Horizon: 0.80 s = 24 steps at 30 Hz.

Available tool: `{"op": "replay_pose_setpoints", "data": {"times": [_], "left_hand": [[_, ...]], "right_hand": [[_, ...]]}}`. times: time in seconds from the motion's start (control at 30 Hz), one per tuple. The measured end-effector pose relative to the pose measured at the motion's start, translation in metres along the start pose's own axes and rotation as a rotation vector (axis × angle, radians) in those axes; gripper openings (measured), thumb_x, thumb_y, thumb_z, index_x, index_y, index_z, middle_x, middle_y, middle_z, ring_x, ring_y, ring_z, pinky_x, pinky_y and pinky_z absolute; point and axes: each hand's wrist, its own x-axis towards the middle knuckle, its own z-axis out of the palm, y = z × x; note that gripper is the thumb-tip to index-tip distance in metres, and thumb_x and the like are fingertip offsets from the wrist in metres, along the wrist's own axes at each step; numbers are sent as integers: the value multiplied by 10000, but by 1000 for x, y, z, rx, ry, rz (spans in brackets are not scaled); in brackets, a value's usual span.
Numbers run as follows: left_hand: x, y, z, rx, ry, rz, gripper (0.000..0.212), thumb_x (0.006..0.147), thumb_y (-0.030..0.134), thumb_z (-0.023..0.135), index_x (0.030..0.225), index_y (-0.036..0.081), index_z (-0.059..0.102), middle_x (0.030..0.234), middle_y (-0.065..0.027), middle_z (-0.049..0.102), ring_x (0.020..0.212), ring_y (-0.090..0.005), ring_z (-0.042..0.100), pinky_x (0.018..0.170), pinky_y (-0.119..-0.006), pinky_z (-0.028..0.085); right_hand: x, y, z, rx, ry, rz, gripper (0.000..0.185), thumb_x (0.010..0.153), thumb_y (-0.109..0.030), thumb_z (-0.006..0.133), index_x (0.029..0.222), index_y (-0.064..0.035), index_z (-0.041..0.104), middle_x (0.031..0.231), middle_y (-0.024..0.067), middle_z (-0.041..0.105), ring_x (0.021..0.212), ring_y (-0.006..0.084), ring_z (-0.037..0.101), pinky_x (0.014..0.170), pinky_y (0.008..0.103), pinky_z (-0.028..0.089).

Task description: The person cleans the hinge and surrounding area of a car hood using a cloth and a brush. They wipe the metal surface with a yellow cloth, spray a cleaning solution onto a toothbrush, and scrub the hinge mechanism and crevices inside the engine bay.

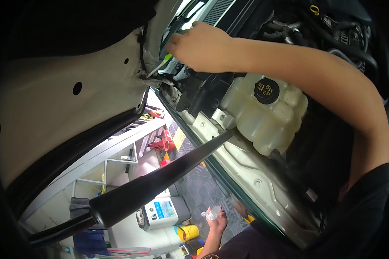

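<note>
My right hand (199, 48) reaches across the engine bay and grips a slim tool with a bright green handle (167, 58), probably a small brush. Its pale tip meets the hood hinge (155, 81), or lies just in front of it. Low in the view, my left hand (217, 221) holds a small clear plastic bottle (214, 212) beside the fender, its cap apparently flipped up. Under my right forearm sits a translucent coolant expansion tank (265, 119) with a black cap (266, 91).
A black hood strut (155, 171) slants between the raised hood (52, 94) and the cream inner fender (243, 165). Engine hoses (353, 48) lie at upper right. Beyond the car are a white and grey jug (163, 212), a yellow container (188, 232) and a metal rack (105, 171).
</note>
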Motion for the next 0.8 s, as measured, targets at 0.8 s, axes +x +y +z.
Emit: {"op": "replay_pose_setpoints", "data": {"times": [0.8], "left_hand": [[20, 1, -5, -28, -86, -9, 580, 955, 473, 592, 1063, -97, 574, 794, -147, 580, 680, -229, 581, 588, -272, 518]], "right_hand": [[60, -75, -55, -95, 49, -419, 38, 732, -41, 713, 741, -71, 733, 772, 66, 739, 785, 290, 739, 620, 396, 594]]}}
